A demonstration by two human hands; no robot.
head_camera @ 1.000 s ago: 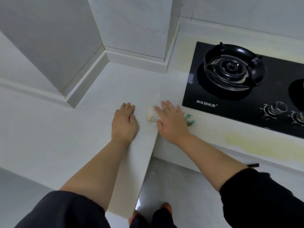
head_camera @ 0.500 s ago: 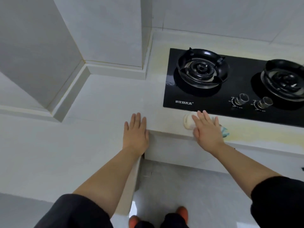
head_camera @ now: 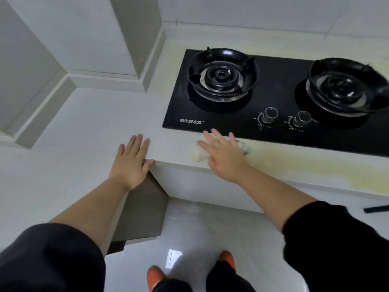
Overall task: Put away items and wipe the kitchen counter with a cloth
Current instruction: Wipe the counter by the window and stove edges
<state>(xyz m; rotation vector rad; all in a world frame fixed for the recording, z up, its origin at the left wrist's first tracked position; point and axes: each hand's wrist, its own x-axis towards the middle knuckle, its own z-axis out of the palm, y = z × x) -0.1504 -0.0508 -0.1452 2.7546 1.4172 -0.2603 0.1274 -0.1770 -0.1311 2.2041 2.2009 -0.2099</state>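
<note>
A white cloth (head_camera: pixel 197 152) with a green-edged corner lies on the pale kitchen counter (head_camera: pixel 101 123), just in front of the black gas hob (head_camera: pixel 273 85). My right hand (head_camera: pixel 225 155) presses flat on the cloth with straight, spread fingers and covers most of it. My left hand (head_camera: pixel 131 160) rests flat on the counter at its inner corner, with the thumb hooked over the edge.
The hob has two burners (head_camera: pixel 221 75) and two knobs (head_camera: pixel 270 114). A yellowish stain (head_camera: pixel 328 165) runs along the counter's front strip to the right. A tiled pillar (head_camera: pixel 134 39) stands at the back. A dark handle (head_camera: pixel 376 208) shows on the cabinet front.
My right hand has slid the cloth to the right along the counter's front strip, from the corner to in front of the hob. My left hand stays flat near the corner.
</note>
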